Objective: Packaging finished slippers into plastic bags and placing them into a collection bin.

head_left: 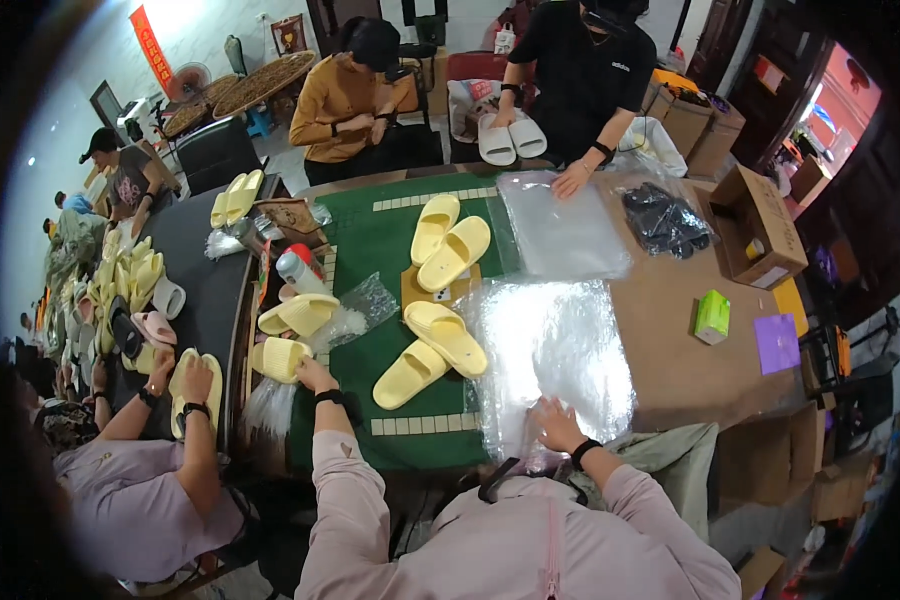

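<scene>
Slipper (276, 358), pale yellow, ribbed, foam-like, lay crosswise, well left of clear plastic bags (550, 340); nearer left hand (317, 376) pinched its right end, right hand (558, 426) spread on bags.

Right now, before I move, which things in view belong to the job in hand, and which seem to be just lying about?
In the job:
- yellow slipper at the left hand
- clear plastic bags under the right hand
- yellow pair between them

Apparently lying about:
- green box
- purple sheet
- open cardboard box
</scene>
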Demonstrator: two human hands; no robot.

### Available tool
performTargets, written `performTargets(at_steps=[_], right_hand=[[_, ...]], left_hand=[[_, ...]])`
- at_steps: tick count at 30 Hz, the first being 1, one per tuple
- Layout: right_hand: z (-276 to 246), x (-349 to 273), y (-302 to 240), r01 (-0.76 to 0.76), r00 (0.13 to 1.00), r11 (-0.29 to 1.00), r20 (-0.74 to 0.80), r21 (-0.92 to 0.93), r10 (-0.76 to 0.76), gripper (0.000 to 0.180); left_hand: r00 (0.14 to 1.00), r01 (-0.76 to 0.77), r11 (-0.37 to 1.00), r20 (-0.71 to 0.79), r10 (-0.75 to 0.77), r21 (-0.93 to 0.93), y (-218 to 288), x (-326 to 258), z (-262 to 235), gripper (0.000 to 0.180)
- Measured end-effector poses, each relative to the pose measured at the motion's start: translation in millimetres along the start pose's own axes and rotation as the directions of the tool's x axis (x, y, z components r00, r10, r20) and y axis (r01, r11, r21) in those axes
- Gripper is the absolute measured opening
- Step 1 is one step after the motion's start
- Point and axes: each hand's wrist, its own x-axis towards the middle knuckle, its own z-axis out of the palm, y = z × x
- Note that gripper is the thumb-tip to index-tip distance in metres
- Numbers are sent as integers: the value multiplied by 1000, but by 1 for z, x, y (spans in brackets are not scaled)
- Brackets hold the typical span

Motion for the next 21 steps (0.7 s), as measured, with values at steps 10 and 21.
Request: performTargets(at_steps=[10, 21], right_hand=[[6, -1, -2, 33, 998, 999, -48, -15, -34, 62], [7, 0, -1, 30, 998, 1000, -60, -5, -31, 63]], left_hand=[[817, 574, 561, 460, -347, -596, -4, -7, -45, 73], [938, 346, 775, 220, -268, -529, 3, -6, -44, 47]])
